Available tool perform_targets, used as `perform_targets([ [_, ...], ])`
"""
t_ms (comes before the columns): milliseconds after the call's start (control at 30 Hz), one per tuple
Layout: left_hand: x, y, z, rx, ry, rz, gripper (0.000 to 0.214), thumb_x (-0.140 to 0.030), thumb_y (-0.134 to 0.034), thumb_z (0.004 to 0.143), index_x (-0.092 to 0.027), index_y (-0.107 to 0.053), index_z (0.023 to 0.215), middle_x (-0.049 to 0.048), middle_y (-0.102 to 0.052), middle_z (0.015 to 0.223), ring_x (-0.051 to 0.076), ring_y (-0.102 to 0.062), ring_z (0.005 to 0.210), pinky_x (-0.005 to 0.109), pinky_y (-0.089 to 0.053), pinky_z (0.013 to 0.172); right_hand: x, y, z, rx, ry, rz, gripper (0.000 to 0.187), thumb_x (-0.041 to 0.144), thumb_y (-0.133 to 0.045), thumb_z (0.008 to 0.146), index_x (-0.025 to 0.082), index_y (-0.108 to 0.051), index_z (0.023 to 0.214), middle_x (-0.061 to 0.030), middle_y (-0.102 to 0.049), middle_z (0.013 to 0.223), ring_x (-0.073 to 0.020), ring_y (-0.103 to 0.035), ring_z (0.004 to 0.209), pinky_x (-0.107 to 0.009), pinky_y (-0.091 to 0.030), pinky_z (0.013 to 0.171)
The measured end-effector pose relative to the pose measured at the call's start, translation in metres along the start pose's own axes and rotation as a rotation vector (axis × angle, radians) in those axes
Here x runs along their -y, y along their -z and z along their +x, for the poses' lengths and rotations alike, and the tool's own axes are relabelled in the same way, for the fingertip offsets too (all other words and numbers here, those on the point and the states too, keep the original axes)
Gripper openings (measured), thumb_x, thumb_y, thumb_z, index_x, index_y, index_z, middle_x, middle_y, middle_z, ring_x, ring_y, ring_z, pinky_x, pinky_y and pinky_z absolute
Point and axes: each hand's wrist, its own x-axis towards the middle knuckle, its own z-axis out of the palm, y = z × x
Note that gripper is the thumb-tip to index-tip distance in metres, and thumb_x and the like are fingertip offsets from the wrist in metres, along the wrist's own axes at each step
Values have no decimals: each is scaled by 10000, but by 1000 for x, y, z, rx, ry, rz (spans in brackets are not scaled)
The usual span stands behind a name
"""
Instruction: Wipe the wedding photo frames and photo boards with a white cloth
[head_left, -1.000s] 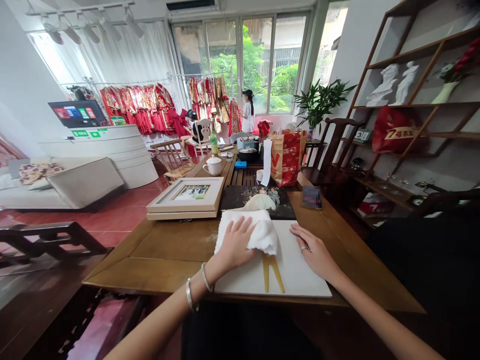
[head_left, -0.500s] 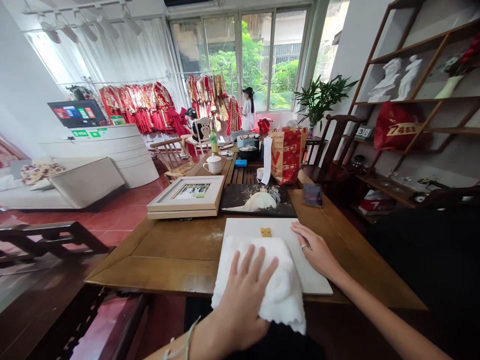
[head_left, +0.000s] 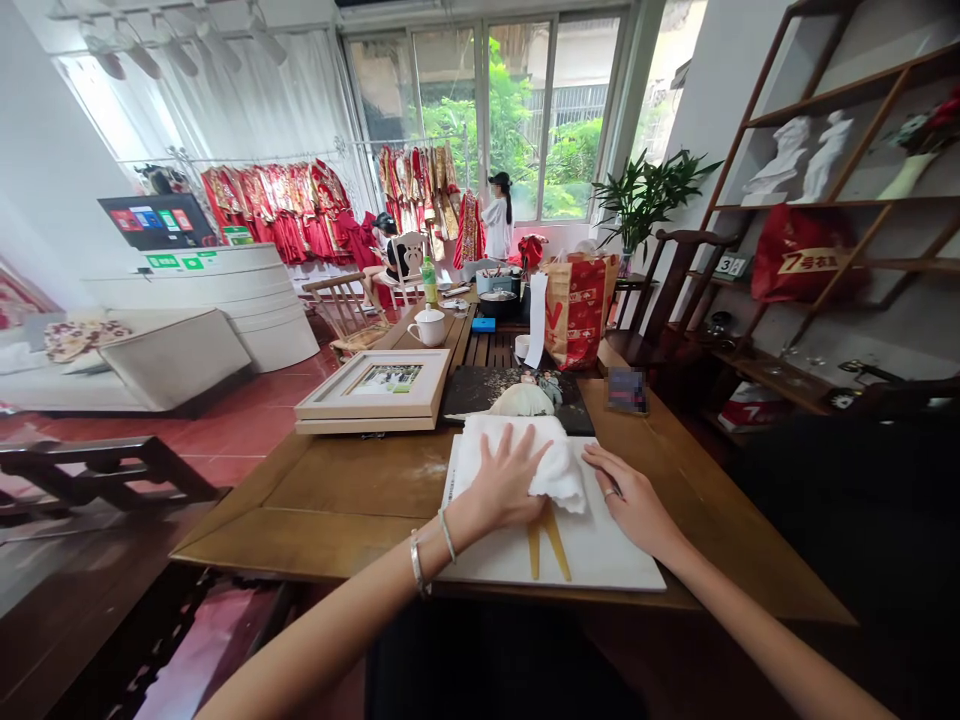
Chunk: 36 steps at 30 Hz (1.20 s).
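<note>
My left hand [head_left: 504, 482] lies flat with spread fingers on a white cloth [head_left: 564, 478], which covers the far part of a white board [head_left: 615, 558]. The cloth's far edge overlaps a dark picture panel [head_left: 466, 396] beyond the board. Two tan-yellow legs of a flat piece [head_left: 553, 552] show on the board below my left hand; its upper end is hidden by the hand and cloth. My right hand [head_left: 628, 498], with a ring on it, rests on the board's right edge, its fingers stretched out and holding nothing.
Stacked light wooden picture frames [head_left: 367, 400] lie at the left on the wooden table [head_left: 337, 500]. Further back stand a white lidded cup [head_left: 427, 327], a blue box [head_left: 484, 325] and a red-and-brown paper bag [head_left: 581, 310]. A small dark plaque [head_left: 627, 390] stands at right.
My left hand has slid the cloth forward, away from me, uncovering the near part of the board and the tan-yellow legs. My right hand stays at the board's right edge.
</note>
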Motion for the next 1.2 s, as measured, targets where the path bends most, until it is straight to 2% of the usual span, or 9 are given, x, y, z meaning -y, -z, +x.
perform_targets([
  [233, -54, -13, -66, 11, -181, 30, 980, -505, -591, 680, -220, -81, 1467, 140, -2, 1540, 457, 110, 1348, 728, -91, 987, -3, 2, -1, 10, 7, 13, 366, 222, -377, 879, 153, -635, 1130, -137, -565, 1302, -227, -492, 1245, -446, -377, 1059],
  [333, -66, -19, -82, 17, -209, -1, 1030, -546, -597, 656, -229, -47, 1468, 137, 27, 1540, 455, 153, 1339, 743, -55, 976, -2, 3, 0, 6, -10, 27, 358, 233, -391, 876, 178, -646, 1122, -125, -567, 1301, -224, -498, 1239, -449, -376, 1058],
  [433, -63, -19, -73, 10, -161, -10, 992, -537, -582, 673, -248, -61, 1466, 125, 0, 1542, 445, 105, 1353, 728, -81, 988, -1, 4, 1, -6, -12, 53, 347, 239, -408, 867, 206, -657, 1107, -105, -584, 1285, -227, -509, 1227, -459, -378, 1053],
  [567, -48, -14, -35, -21, -41, 39, 920, -522, -569, 702, -230, -134, 1458, 139, -93, 1530, 452, -7, 1356, 709, -141, 988, 0, 4, -1, -28, -8, 103, 349, 248, -413, 854, 210, -662, 1095, -94, -602, 1264, -239, -523, 1211, -457, -385, 1044],
  [700, -34, -10, 6, -57, 9, 67, 811, -477, -551, 746, -220, -219, 1439, 152, -196, 1499, 467, -132, 1327, 714, -212, 949, 4, 6, -3, -15, -25, 134, 384, 246, -396, 851, 218, -608, 1171, -87, -599, 1270, -250, -526, 1207, -444, -398, 1020],
  [800, -31, -10, 22, -65, 49, 67, 769, -460, -542, 766, -213, -246, 1431, 155, -232, 1482, 463, -178, 1314, 705, -227, 945, 6, 8, -3, 7, -87, 177, 393, 281, -384, 873, 225, -542, 1229, -86, -625, 1232, -251, -574, 1145, -430, -445, 955],
  [900, -40, -9, 19, -67, 74, 66, 776, -459, -551, 768, -193, -249, 1431, 159, -227, 1486, 458, -165, 1323, 691, -196, 975, 2, 7, -2, -24, -144, 249, 374, 280, -382, 875, 218, -526, 1214, -91, -642, 1203, -231, -588, 1125, -404, -451, 944],
  [1067, -74, -1, -21, -2, -42, 56, 829, -481, -555, 754, -158, -225, 1443, 176, -192, 1502, 470, -93, 1343, 692, -146, 1005, -8, 6, 2, -80, -195, 389, 334, 326, -402, 869, 228, -548, 1153, -91, -640, 1201, -225, -574, 1139, -416, -419, 979],
  [1200, -93, 1, -43, -18, -106, 69, 874, -520, -541, 753, -129, -192, 1453, 199, -165, 1505, 487, -82, 1341, 701, -145, 1004, -9, 8, 3, -97, -216, 391, 329, 391, -399, 870, 227, -618, 1053, -89, -639, 1203, -240, -544, 1167, -428, -378, 1012],
])
